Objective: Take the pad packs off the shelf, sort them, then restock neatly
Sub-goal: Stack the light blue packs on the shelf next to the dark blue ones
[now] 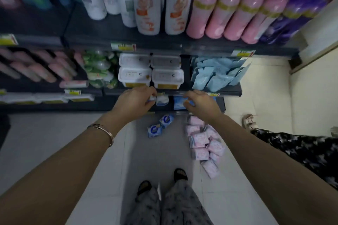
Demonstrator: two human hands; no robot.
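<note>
Step in hand: taking off, not yet finished. Both hands are in at the low shelf (162, 108), under the white tubs (135, 76).
Left hand: the left hand (135, 101) has its fingers curled and narrowly pinches a small white-and-blue pack (152, 98) at the shelf front. A second white pack (162, 100) sits just beside it.
Right hand: the right hand (198, 103) curls its fingertips over the near edge of a blue pack (179, 103), which lies in the shelf.
Packs already off: two blue-and-white packs (154, 130) lie together on the floor (109, 151), and a loose heap of pink packs (201, 140) lies to their right, well apart. So sorting by kind looks begun.
Next move, as I judge it: draw both packs clear of the shelf lip, then lay each with its own kind. The blue pack matches neither pile plainly and may want a third spot.
Watch for: a bystander's sandalled foot (248, 121) near the pink heap.
</note>
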